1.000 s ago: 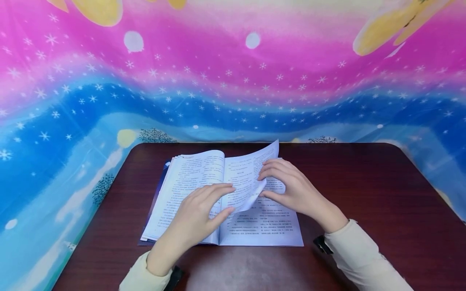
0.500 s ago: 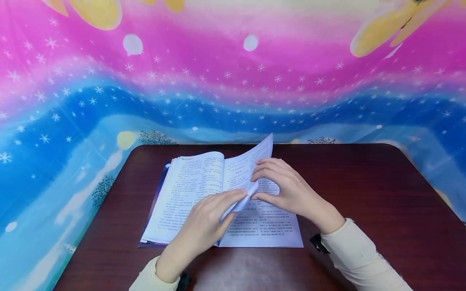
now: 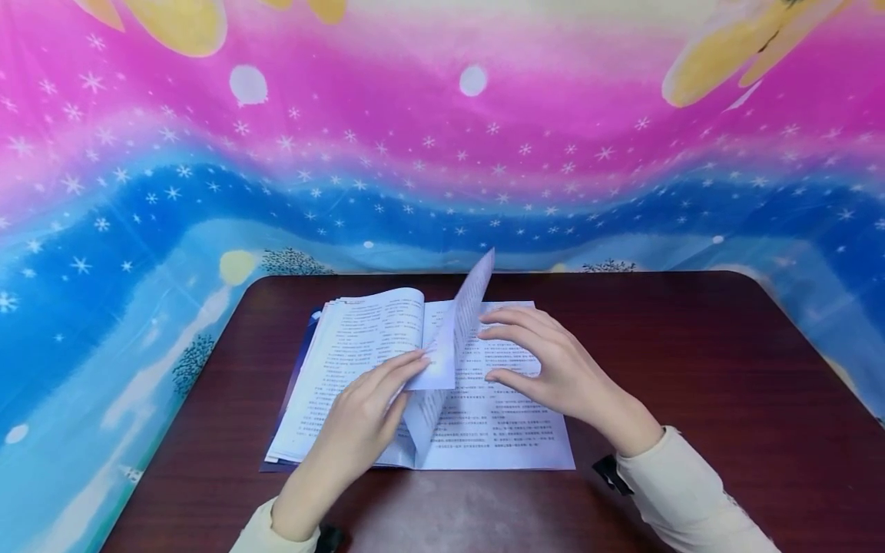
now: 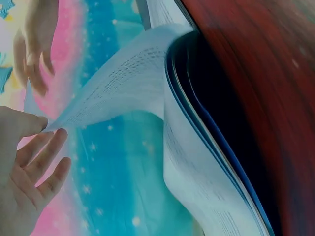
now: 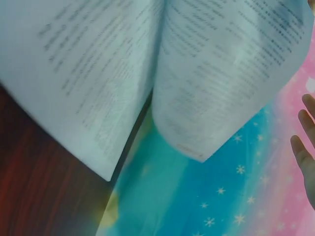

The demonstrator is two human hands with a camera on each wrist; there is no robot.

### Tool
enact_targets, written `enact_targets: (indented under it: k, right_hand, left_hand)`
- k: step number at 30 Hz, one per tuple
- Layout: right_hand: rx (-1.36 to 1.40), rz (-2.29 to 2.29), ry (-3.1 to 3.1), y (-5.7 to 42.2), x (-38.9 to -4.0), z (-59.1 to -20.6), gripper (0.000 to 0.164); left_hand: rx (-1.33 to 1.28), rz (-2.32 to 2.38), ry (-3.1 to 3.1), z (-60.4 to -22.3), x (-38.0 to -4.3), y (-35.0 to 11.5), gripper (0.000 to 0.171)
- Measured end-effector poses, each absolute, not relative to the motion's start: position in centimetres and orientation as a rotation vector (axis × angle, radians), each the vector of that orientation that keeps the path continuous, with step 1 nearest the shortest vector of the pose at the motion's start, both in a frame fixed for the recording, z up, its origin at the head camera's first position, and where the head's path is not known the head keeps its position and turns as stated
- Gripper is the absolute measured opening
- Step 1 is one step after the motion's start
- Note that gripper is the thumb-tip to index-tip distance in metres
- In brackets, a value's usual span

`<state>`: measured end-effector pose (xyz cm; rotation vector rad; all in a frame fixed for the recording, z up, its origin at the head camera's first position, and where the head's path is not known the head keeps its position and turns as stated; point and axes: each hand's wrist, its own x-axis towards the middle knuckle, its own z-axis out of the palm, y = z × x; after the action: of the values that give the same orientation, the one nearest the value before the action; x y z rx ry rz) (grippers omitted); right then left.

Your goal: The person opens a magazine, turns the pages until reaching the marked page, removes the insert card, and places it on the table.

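An open magazine (image 3: 346, 346) with printed text on both sides lies on the table. One page (image 3: 470, 296) stands raised and curved over the middle fold. My left hand (image 3: 369, 411) pinches that page's edge between thumb and fingers, which the left wrist view shows as well, with the page (image 4: 123, 83) stretching from the fingertips to the spine. My right hand (image 3: 553, 357) hovers over the right-hand side, fingers spread and slightly bent, apart from the raised page and holding nothing. In the right wrist view the lifted page (image 5: 231, 73) bends up from the flat one.
The dark reddish-brown table (image 3: 691, 369) extends around the magazine. A dark blue cover edge (image 3: 299, 369) shows under the left-hand pages. Behind the table hangs a pink and blue cloth (image 3: 415, 169) with snowflakes.
The raised page has swung leftward from the right side toward the fold. My left hand reached right to the page, took its edge and drew back left. My right hand has let go of it.
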<state>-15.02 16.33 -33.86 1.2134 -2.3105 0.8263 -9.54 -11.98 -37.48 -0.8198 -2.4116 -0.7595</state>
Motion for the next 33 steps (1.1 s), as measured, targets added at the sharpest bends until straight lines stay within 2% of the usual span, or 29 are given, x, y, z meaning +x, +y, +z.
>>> enact_targets:
  k: [10, 33]
  right_hand:
    - [1.189, 0.692, -2.446, 18.7, -14.8, -35.8, 0.046]
    - [1.202, 0.548, -2.641, 23.3, -12.9, -40.0, 0.042]
  left_hand:
    - [-0.644, -0.689, -2.451, -37.9, -8.9, -15.7, 0.080]
    - [-0.327, -0.664, -2.692, -39.2, -6.7, -20.2, 0.097]
